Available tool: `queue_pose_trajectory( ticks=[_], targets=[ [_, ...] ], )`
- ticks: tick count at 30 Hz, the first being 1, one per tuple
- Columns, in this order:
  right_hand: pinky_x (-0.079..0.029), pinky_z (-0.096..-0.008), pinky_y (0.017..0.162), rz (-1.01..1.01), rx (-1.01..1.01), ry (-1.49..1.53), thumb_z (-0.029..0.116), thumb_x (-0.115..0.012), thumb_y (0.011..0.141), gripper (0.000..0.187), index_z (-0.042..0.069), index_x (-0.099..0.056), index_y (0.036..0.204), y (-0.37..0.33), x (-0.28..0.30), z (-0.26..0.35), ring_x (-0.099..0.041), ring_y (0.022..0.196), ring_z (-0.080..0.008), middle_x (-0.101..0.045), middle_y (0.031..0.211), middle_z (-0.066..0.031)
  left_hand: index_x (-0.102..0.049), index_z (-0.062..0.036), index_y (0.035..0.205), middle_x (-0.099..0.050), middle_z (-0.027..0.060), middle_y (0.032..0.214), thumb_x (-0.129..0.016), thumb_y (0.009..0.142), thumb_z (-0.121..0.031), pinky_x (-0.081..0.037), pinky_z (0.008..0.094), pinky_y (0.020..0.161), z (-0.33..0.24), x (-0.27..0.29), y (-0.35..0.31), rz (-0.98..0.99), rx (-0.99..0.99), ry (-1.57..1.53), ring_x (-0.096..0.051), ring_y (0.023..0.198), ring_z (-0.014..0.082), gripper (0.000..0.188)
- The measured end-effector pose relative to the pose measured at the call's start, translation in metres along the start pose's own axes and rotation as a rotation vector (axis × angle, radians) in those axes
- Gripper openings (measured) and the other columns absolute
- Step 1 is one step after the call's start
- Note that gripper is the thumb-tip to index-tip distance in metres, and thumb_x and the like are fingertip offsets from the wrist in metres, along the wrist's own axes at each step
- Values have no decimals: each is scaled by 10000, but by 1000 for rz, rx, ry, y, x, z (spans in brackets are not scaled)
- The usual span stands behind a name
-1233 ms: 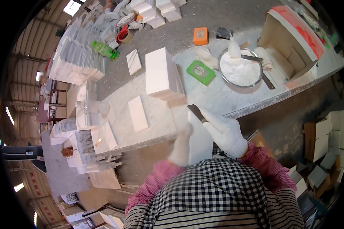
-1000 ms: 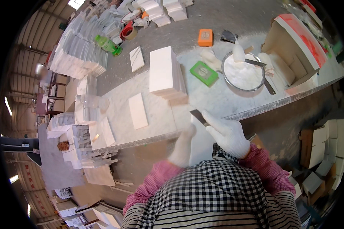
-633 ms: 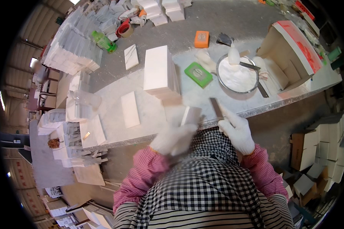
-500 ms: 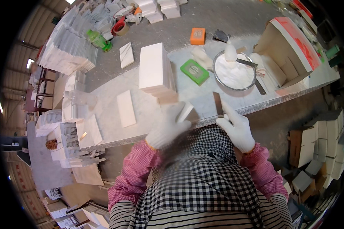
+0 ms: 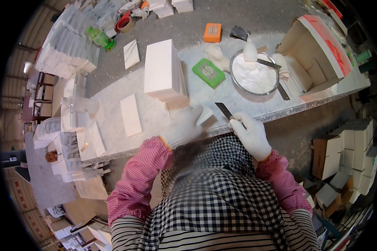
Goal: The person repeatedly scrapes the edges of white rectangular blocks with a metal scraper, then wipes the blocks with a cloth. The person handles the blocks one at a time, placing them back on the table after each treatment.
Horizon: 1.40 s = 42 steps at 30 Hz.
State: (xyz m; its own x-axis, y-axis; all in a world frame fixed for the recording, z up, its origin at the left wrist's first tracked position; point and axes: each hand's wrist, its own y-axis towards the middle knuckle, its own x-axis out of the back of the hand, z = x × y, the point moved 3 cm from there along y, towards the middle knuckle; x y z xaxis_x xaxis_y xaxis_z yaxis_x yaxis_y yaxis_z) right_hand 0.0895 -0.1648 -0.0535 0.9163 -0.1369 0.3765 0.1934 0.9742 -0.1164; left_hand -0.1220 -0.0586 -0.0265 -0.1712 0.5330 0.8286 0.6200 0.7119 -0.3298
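My left hand (image 5: 181, 127), in a white knit glove and blurred by motion, grips a small white tile (image 5: 205, 115) near the table's front edge; the hand hides most of the tile. In my right hand (image 5: 252, 136), also gloved, is a dark flat metal blade (image 5: 224, 110) that points up and left, its tip apart from the tile. Just beyond my left hand stands a tall stack of white tiles (image 5: 160, 71). A single white tile (image 5: 131, 115) lies flat to its left. Beyond my right hand is a metal bowl (image 5: 231, 75) of white powder or paste.
A white squeeze bottle (image 5: 250, 52) and another blade (image 5: 269, 63) rest at the bowl. Around it are a green box (image 5: 208, 72), an orange box (image 5: 213, 32) and an open cardboard box (image 5: 322, 69). A marbled tile (image 5: 132, 54) and green bottle (image 5: 101, 38) lie farther left.
The blade in my right hand has tilted from nearly upright to slanting left, its tip now nearer the tile. My left hand still grips the tile. The whole view has shifted slightly.
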Motion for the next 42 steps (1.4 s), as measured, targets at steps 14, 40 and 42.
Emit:
queue_pose_trajectory(
  ticks=[14,40,42],
  targets=[
    [-551,-433,740,-19,40,-111,245,-654,986,233,71,-682,1138,3,-3,7,-705,834,-403,-703,903,-223,-689,-12,1057,-713,228,951,-604,926,-222,-545,481,816,7,8,6,97,-8,112,-689,885,414,262],
    [-523,-427,708,-93,416,-640,185,-674,903,109,138,-724,988,39,27,-11,-657,809,-307,-630,858,-87,-632,-129,1242,-645,120,1125,-728,841,-148,-528,464,909,-20,-22,53,-281,-203,331,-612,1090,356,413],
    [-520,-434,694,-76,455,-655,185,-675,900,96,144,-717,975,43,26,-14,-654,795,-307,-612,840,-83,-595,-144,1304,-640,126,1139,-740,841,-172,-528,467,893,-23,-28,48,-244,-164,269,-611,1077,357,486]
  ],
)
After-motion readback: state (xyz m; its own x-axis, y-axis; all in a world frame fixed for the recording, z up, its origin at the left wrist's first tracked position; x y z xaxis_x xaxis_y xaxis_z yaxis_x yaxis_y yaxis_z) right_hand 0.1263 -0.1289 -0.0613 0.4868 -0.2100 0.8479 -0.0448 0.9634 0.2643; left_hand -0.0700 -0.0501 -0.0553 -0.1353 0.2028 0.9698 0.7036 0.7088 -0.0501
